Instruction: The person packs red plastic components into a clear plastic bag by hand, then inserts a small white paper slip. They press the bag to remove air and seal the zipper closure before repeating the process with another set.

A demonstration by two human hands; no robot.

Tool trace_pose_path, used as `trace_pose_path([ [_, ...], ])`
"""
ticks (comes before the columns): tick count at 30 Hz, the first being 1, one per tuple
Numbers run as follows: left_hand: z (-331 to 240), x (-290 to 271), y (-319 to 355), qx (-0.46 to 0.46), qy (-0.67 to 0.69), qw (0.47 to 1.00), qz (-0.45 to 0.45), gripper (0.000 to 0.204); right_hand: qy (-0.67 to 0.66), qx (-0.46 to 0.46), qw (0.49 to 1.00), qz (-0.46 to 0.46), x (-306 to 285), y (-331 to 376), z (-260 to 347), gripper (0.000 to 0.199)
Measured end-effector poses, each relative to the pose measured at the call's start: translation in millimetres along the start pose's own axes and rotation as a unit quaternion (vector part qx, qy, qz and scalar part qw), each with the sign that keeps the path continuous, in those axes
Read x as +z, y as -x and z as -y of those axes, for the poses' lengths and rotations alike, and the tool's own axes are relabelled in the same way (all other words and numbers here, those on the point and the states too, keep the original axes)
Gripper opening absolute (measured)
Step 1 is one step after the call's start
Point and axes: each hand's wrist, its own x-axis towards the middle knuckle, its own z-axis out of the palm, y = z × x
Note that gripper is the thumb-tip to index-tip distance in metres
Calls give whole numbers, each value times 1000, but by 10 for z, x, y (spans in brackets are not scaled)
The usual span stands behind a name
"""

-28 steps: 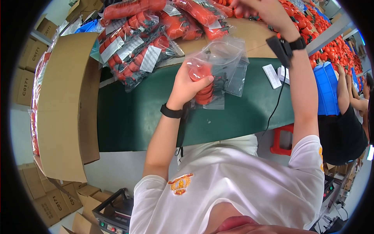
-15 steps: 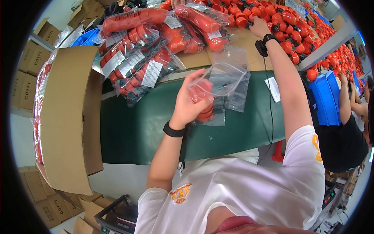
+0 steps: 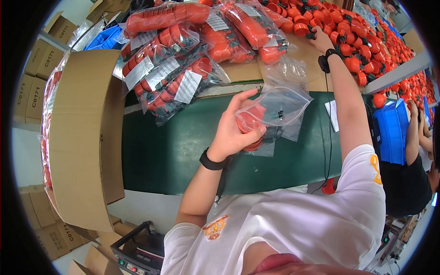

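My left hand (image 3: 233, 130) is closed round a clear zip bag (image 3: 288, 107). Red round caps (image 3: 250, 120) with dark parts lie stacked inside it, and the bag's mouth gapes to the right. Beneath it, more flat clear bags (image 3: 292, 133) rest on the green table mat (image 3: 183, 160). My right hand (image 3: 322, 42) is stretched out to the near edge of a big heap of red caps (image 3: 355, 46). Its fingers are bent together beside a dark strap, and what is between them is too small to make out.
Filled bags of red caps (image 3: 169, 75) with white labels are piled at the back left. An open cardboard box (image 3: 82, 137) stands at the left edge. A blue bin (image 3: 390, 133) and a co-worker's arm (image 3: 412, 133) are at the right. A cable (image 3: 329, 137) hangs from my right wrist.
The whole view has shifted, so things sit further right and lower. My left hand still holds the bag, whose mouth looks wider. My right hand has drawn back slightly at the heap.
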Motion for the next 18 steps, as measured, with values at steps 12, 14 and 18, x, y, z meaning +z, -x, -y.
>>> trace_pose_path([
  [12,46,6,10,22,2,1000,-4,74,-66,-101,992,-48,-874,907,500,34],
  [14,75,-7,3,48,-40,998,-15,73,-61,-134,987,-66,-1150,1238,773,38],
  [18,51,12,18,55,-57,997,-22,73,-56,-214,971,-96,-1559,1755,1144,34],
])
